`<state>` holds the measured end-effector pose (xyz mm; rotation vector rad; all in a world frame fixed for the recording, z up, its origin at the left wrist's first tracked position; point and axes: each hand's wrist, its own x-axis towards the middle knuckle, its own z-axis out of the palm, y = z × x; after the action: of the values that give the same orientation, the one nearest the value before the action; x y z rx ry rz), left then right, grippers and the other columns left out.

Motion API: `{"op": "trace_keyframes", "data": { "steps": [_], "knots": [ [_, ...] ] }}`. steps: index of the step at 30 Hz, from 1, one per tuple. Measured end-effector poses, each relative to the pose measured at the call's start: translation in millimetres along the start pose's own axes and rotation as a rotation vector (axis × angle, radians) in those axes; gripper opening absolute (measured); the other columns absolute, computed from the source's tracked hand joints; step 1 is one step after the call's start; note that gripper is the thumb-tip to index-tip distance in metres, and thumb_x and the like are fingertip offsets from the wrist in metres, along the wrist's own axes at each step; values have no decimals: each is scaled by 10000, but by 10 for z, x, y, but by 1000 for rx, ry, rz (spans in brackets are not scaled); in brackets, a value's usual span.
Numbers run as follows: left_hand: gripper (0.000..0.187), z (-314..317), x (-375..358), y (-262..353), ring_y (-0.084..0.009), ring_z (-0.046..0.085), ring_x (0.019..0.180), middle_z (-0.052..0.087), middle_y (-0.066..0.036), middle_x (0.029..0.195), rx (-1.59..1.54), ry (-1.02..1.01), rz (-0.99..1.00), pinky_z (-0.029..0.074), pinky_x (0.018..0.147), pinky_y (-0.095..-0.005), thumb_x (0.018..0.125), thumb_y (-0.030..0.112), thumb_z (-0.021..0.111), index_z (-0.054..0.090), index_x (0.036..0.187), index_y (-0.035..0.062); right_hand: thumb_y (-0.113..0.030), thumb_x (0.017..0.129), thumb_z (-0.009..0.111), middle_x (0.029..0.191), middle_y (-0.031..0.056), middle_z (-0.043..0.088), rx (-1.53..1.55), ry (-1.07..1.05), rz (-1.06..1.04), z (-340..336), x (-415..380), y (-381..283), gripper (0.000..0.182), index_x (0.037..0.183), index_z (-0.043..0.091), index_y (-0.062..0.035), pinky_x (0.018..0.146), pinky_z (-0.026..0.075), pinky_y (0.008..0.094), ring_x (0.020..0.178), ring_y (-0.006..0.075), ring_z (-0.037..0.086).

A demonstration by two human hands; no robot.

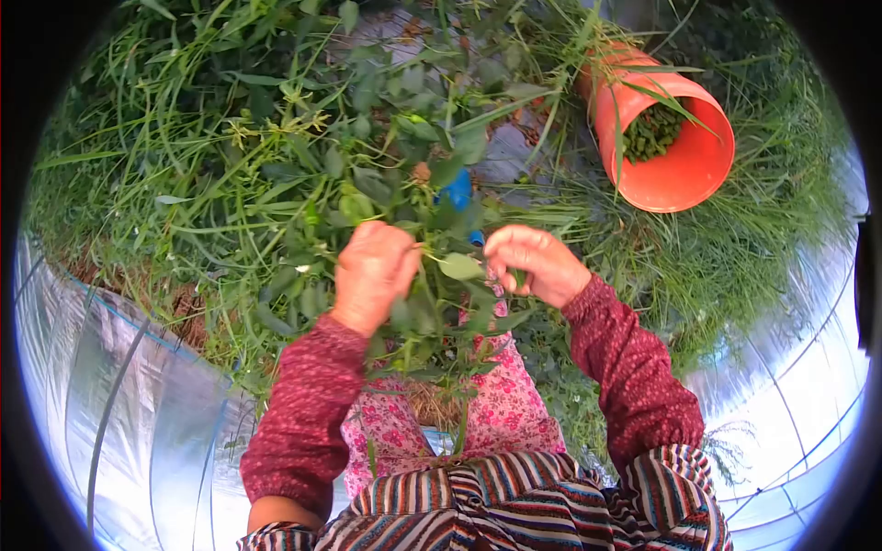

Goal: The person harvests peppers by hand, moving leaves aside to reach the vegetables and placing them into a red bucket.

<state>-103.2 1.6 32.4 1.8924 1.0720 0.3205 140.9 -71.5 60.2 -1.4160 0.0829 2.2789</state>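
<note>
My left hand [372, 275] is closed around a stem of a leafy green plant [427, 294], just left of the middle of the view. Its thumb points toward the right. My right hand [542, 262] is a short way to the right, with fingers curled in. A bit of green shows under those fingers, too small to name. Between the two hands hang broad leaves [459, 266] of the plant. Farther right and ahead, an orange bucket [675, 188] lies tilted with its mouth toward me. Inside are many small green pods or peppers [652, 133].
Tall grass [211, 193] and leafy plants surround me. Blue footwear [455, 190] shows partly behind leaves ahead. Grey ground sheeting [510, 156] appears between plants. Clear plastic film walls [119, 386] with hoops curve along both sides. My legs in pink floral trousers [505, 399] are below.
</note>
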Motion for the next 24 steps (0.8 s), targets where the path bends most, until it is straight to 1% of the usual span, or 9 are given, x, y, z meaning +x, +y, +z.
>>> {"op": "trace_keyframes", "data": {
  "steps": [3, 6, 13, 17, 19, 20, 21, 23, 24],
  "knots": [
    [130, -271, -131, -172, -282, 568, 750, 556, -73, 690, 109, -109, -30, 475, 696, -375, 676, 51, 659, 537, 722, 54, -197, 888, 586, 764, -27, 550, 75, 138, -117, -308, 134, -16, 151, 1009, 585, -108, 472, 352, 206, 620, 63, 521],
    [149, -348, -235, -250, -295, 576, 788, 582, -79, 768, 116, -110, -3, 476, 726, -368, 677, 31, 661, 535, 754, 50, -161, 888, 569, 778, -39, 554, -35, 262, -91, -540, 281, 75, 169, 1049, 589, -113, 489, 374, 198, 654, 59, 541],
    [157, -302, -298, -251, -303, 574, 791, 602, -82, 817, 149, -146, -10, 472, 745, -367, 691, 7, 649, 544, 801, 46, -144, 888, 545, 821, -44, 582, -156, 232, -91, -275, 521, 295, 171, 1048, 601, -115, 551, 414, 192, 691, 49, 562],
    [146, -269, -297, -233, -300, 574, 791, 608, -99, 846, 76, -132, -59, 469, 743, -360, 734, 22, 637, 546, 845, 44, -59, 868, 530, 817, -39, 581, -247, 186, -166, -96, 672, 436, 268, 1127, 585, -98, 591, 444, 202, 696, 45, 550],
    [104, -241, -306, -246, -272, 575, 782, 595, -102, 837, -14, -48, -225, 461, 741, -324, 809, 65, 613, 544, 881, 36, -20, 855, 536, 802, -42, 570, -162, 89, -242, 74, 722, 484, 338, 1172, 576, -129, 611, 458, 215, 705, 45, 542],
    [94, -210, -368, -318, -232, 572, 788, 576, -95, 822, -151, -9, -333, 451, 736, -300, 863, 105, 585, 546, 904, 31, -17, 850, 553, 784, -46, 562, -296, 67, -194, 182, 716, 469, 405, 1226, 554, -165, 637, 456, 223, 704, 51, 528],
    [91, -243, -415, -349, -157, 557, 790, 582, -54, 835, -205, -19, -412, 447, 734, -270, 893, 108, 561, 557, 934, 27, -36, 838, 581, 775, -41, 565, -363, 41, -318, 293, 710, 519, 458, 1273, 520, -167, 658, 448, 234, 697, 71, 521],
    [105, -207, -437, -425, -103, 552, 810, 613, -33, 904, -448, 106, -527, 454, 746, -250, 921, 101, 524, 562, 965, 13, -90, 826, 611, 763, -25, 566, -437, 18, -373, 487, 712, 569, 498, 1303, 490, -169, 668, 441, 251, 694, 84, 518],
    [148, -242, -367, -419, -76, 559, 848, 630, -48, 975, -596, 130, -594, 455, 767, -228, 949, 105, 478, 554, 1015, -2, -153, 806, 619, 803, 22, 603, -482, 11, -324, 539, 740, 583, 505, 1294, 491, -179, 693, 461, 294, 722, 144, 568]
  ]
}}
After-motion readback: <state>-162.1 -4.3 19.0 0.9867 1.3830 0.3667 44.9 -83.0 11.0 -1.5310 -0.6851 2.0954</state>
